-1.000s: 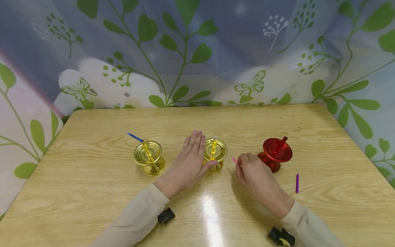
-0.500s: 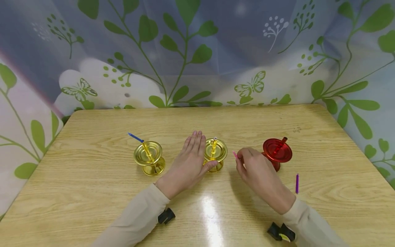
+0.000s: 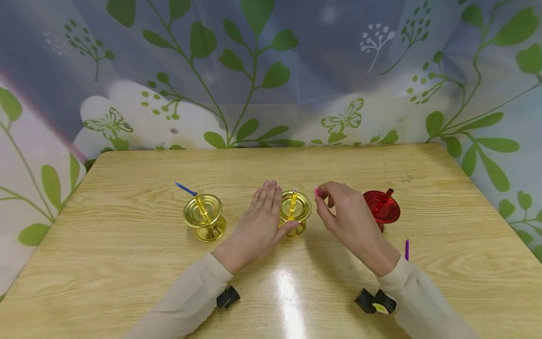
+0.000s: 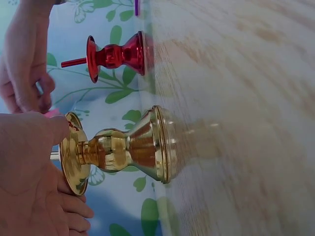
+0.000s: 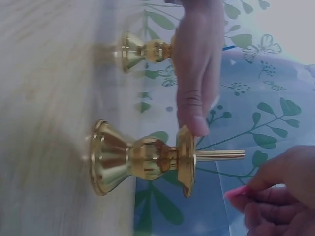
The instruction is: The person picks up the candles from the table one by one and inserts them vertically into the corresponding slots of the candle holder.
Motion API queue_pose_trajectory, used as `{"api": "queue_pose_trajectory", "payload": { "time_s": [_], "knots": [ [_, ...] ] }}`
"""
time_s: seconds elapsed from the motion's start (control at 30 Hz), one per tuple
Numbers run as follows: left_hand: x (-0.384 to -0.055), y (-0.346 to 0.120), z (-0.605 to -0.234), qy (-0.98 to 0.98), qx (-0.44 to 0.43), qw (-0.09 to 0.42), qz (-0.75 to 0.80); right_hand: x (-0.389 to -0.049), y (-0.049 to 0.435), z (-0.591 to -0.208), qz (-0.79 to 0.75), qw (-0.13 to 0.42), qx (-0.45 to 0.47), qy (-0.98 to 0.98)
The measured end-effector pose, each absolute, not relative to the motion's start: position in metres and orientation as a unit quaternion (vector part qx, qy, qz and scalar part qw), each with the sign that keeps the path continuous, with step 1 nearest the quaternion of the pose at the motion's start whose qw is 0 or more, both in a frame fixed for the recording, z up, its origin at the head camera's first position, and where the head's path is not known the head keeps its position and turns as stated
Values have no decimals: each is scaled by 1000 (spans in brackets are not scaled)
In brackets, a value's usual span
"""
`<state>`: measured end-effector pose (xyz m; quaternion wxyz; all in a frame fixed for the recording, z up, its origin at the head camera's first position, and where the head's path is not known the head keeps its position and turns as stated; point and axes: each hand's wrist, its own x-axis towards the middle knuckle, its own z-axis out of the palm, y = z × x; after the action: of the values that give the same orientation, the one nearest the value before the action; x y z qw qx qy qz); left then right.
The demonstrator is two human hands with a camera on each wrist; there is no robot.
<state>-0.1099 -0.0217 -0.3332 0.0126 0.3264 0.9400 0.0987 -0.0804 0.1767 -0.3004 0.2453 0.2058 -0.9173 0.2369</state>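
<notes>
A gold candle holder stands upright in the middle of the table, its tube bare. Beside it, my left hand has its fingers straight and together, the thumb out against the dish rim, as the right wrist view also shows. My right hand, raised to the right of this holder, pinches a small pink candle between thumb and fingertips. Most of that candle is hidden by the fingers. In the right wrist view it is apart from the holder's tube, close to the tube's top.
To the left, another gold candle holder has a blue candle at its tube top, leaning left. A red candle holder stands behind my right hand, partly covered. A purple candle is near my right wrist. Patterned cloth hangs behind the table.
My right hand has risen and moved slightly left with the pink candle, which now points more upright. It covers more of the red holder. The left hand stays where it was.
</notes>
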Motion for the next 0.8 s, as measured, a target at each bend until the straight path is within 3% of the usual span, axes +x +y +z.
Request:
{"api": "queue_pose_trajectory", "payload": {
  "time_s": [0.33,0.8],
  "knots": [
    [-110,-23,-334,939,328,17,104,-94,167,-293,287,290,238,-882],
    [-109,-21,-332,940,322,32,105,-103,159,-287,333,281,241,-867]
  ]
}}
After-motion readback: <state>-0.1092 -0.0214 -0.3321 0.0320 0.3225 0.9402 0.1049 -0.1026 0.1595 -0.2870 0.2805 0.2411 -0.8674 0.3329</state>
